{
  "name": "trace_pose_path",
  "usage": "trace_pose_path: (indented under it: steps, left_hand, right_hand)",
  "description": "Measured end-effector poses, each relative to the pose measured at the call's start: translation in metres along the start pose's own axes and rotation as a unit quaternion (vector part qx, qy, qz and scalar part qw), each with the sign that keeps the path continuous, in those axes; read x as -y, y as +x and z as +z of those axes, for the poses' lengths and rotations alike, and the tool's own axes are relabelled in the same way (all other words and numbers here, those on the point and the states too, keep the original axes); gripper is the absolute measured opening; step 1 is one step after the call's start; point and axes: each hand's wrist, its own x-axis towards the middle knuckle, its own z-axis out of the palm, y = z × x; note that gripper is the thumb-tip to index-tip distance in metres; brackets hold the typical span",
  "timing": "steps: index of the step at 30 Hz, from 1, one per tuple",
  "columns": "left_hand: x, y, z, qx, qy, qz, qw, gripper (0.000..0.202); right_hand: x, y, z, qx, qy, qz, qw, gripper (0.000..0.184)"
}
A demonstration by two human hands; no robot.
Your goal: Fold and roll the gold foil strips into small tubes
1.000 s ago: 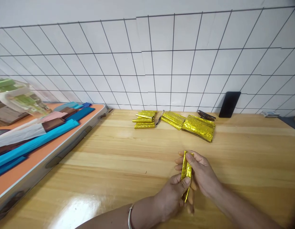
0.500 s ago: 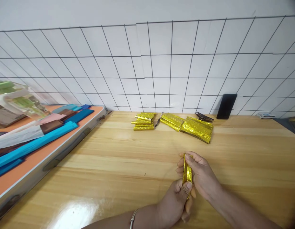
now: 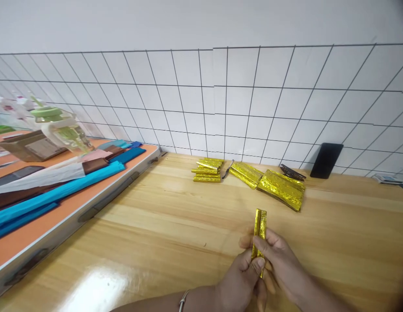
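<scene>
A narrow strip of folded gold foil paper (image 3: pixel 260 223) stands up between my two hands, creased lengthwise. My left hand (image 3: pixel 242 277) pinches its lower end, thumb on the near face. Higher up, my right hand (image 3: pixel 281 260) is closed on the strip's middle, with the thumb lying across the fold. Some fingers of both hands are hidden behind the foil. Beyond my hands lie a stack of flat gold foil sheets (image 3: pixel 281 189), a second gold stack (image 3: pixel 246 174) touching it, and a small pile of folded gold strips (image 3: pixel 208 170).
A pen (image 3: pixel 227 169) lies beside the strip pile. A dark hair clip (image 3: pixel 292 172) and a black phone (image 3: pixel 326 160) are near the tiled wall. On the left, an orange-topped surface (image 3: pixel 132 170) carries rolled coloured paper (image 3: pixel 61 188), a cardboard box (image 3: pixel 35 145) and a green-lidded bottle (image 3: pixel 63 125).
My right hand has slid down the strip toward my left hand, leaving the upper end uncovered. The whole view has shifted, bringing more of the left surface into sight.
</scene>
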Motion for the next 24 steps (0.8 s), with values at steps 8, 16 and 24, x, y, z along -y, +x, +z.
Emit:
trace_pose_path:
  steps: [8,16,24]
  left_hand:
    - [0.007,0.002,0.0,0.01,-0.009,-0.052,0.999,0.061]
    - [-0.01,-0.007,0.008,0.007,0.094,-0.134,0.986,0.073]
    - [0.0,-0.006,0.003,-0.023,0.052,-0.088,0.995,0.066]
  right_hand:
    - [0.008,-0.001,-0.003,-0.054,-0.028,0.034,0.998,0.034]
    - [0.034,0.011,-0.027,-0.107,-0.073,-0.029,0.991,0.038]
    - [0.053,0.025,-0.057,-0.113,-0.065,-0.101,0.986,0.046]
